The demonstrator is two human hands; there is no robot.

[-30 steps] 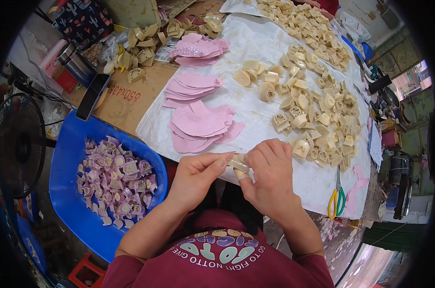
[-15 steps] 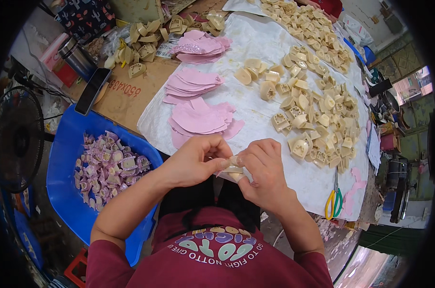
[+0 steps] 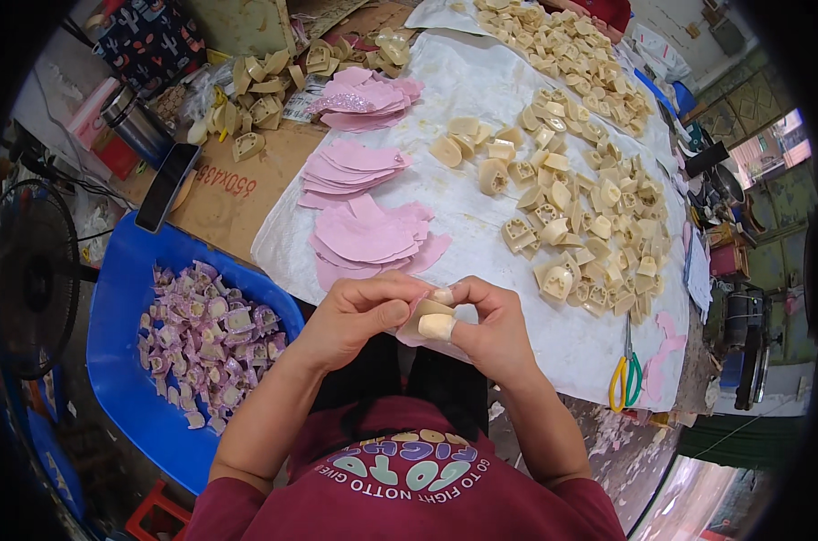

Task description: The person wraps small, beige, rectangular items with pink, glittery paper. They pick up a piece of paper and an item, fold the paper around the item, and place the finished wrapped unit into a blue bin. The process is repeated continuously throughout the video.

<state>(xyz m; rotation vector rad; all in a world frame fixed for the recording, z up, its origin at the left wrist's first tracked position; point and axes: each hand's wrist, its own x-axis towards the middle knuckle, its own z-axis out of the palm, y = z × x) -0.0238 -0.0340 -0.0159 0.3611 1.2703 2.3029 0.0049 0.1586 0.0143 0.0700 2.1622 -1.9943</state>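
And here it is, up close: a small beige piece [image 3: 422, 310] held between both hands, over the near edge of the white-covered table [image 3: 472, 230], with a pink sheet [image 3: 408, 336] along its edge. My reading is that the pink is being fitted against the beige; the next move seems to call for a steady grip on the piece while that edge is drawn in and pressed smooth. The left hand [image 3: 359, 316] has thumb and forefinger nipped together on the pink edge. The right hand [image 3: 495, 329] curls in opposite, thumb and forefinger bent around the piece; their tips look pale and covered, though I can't be sure. Just beyond lie pink stacks [image 3: 373, 232], then loose beige blocks [image 3: 598, 207] to the right, with scissors [image 3: 625, 379] at the table's near edge. Off to the left, a blue tub [image 3: 116, 361] holds a heap of pink-and-beige pieces [image 3: 206, 334].
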